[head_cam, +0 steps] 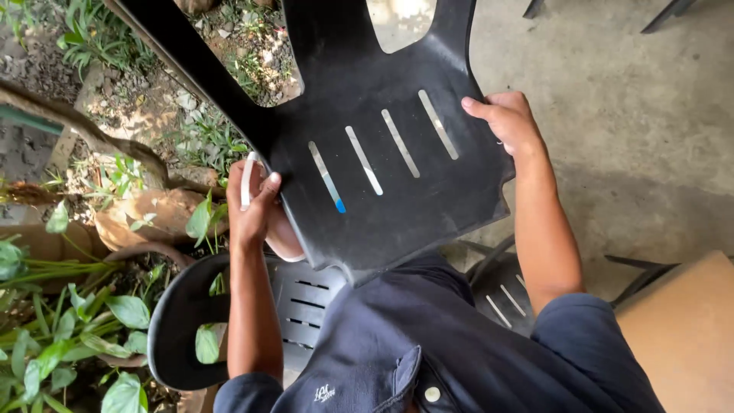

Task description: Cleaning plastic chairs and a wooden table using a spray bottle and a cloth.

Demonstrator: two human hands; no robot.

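Observation:
I hold a black plastic chair (pixel 382 99) tilted up in front of me, its slotted seat facing me. My left hand (pixel 256 203) grips the seat's left edge together with a white curved piece (pixel 247 180), perhaps a cup or ring. My right hand (pixel 505 122) grips the seat's right edge, fingers curled over the rim. Below the lifted chair sits another black chair (pixel 180 321) with a slotted seat, under my dark blue shirt.
Green plants (pixel 69 329), stones and soil lie at the left. Grey concrete floor (pixel 634 115) spreads at the right. A brown tabletop corner (pixel 688 329) is at the lower right, with dark metal legs (pixel 642 271) beside it.

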